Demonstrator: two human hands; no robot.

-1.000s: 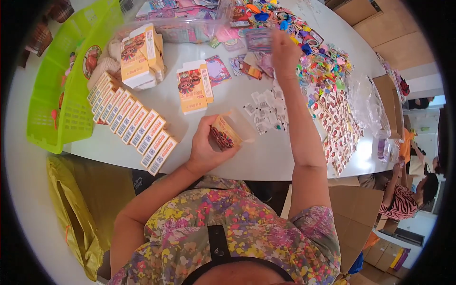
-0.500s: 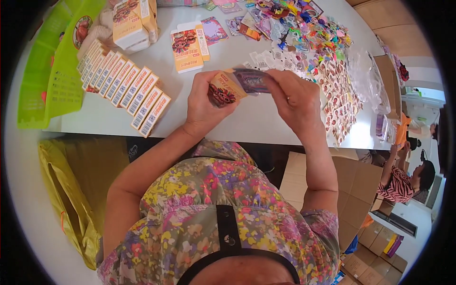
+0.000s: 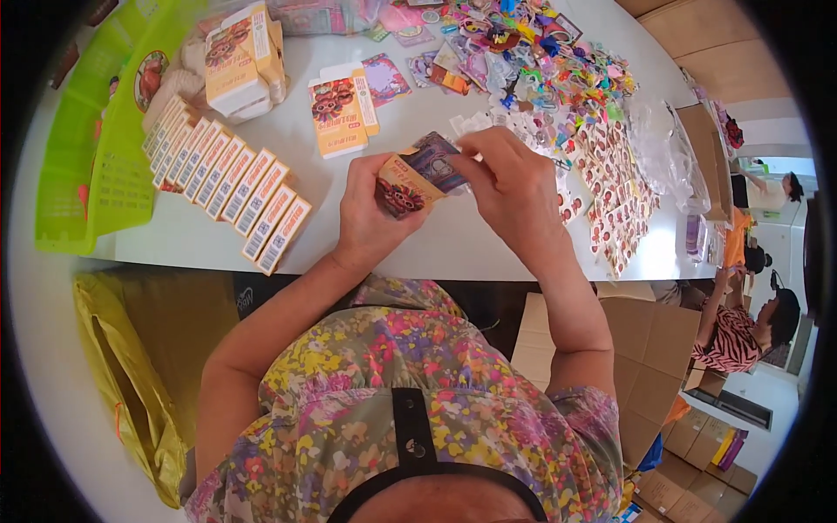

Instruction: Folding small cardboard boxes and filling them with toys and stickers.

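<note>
Purple card (image 3: 436, 166) | at orange box (image 3: 404, 186) | right hand (image 3: 516, 185) closer (earlier: apart)

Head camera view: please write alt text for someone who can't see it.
The left hand holds an orange box while the right hand grips a dark printed packet at its mouth. A row of boxes lies left, colourful trinkets right, on the white table.

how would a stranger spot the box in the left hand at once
On the white table, start from the slanting row of boxes and go right to the left hand. It grips a small yellow box with a cartoon picture. Unlike its neighbours, this box is held, with the right hand on a dark card at its open end.
</note>
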